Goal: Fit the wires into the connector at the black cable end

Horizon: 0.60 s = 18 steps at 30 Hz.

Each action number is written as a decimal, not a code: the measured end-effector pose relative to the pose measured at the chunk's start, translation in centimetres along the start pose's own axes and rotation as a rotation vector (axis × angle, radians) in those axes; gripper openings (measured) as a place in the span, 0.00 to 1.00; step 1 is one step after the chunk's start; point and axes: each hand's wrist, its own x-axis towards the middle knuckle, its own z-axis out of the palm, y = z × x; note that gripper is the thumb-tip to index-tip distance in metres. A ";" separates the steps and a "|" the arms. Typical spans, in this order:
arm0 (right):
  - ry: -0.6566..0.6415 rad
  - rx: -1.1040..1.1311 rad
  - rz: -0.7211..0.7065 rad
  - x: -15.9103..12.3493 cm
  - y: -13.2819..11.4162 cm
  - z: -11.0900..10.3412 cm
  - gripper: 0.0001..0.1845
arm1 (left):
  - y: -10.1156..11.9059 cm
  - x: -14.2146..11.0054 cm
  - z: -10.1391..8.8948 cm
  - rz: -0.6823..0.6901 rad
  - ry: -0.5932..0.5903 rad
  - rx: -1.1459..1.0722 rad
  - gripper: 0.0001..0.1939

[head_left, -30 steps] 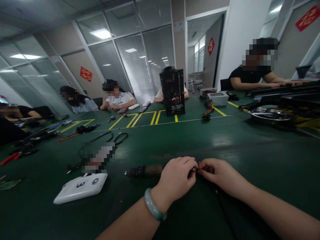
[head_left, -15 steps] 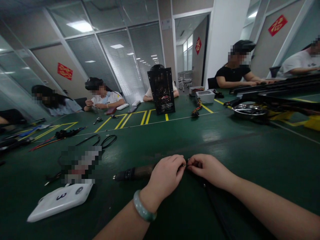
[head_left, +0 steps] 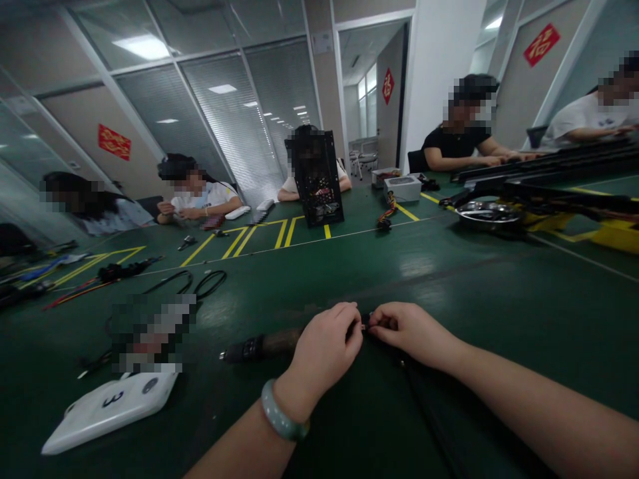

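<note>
Thumb and fingers of my left hand (head_left: 327,346), with a pale green bangle on the wrist, are pinched together near the middle of the table. Facing it, my right hand (head_left: 417,329) pinches from the other side. Between the fingertips shows a tiny dark and reddish piece (head_left: 364,326), too small to name. Left of my left hand lies a dark electric screwdriver (head_left: 254,347) with a metal tip, partly hidden by that hand. Under my right wrist a long black strip or cable (head_left: 424,406) runs toward the front edge.
At left lie a white case marked 3 (head_left: 112,406) and a looped black cable (head_left: 212,283). A black metal frame (head_left: 317,179) and a white box (head_left: 402,188) stand at the back. A metal bowl (head_left: 489,214) sits near black rails at right. Several people sit around.
The whole view has shifted slightly, with things now further left. My hands stay close together, and a bit of the small piece shows more clearly between the fingertips.
</note>
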 end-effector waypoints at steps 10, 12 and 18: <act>0.002 -0.011 -0.003 0.1 0.4 0.2 0.07 | -0.2 -0.2 0.0 0.013 0.008 -0.049 0.10; 0.004 -0.006 -0.003 0.0 0.3 0.2 0.07 | -0.1 -0.1 0.0 -0.001 0.028 -0.048 0.09; 0.009 -0.018 -0.010 0.0 0.1 0.1 0.07 | 0.2 -0.1 -0.1 0.037 0.006 -0.036 0.11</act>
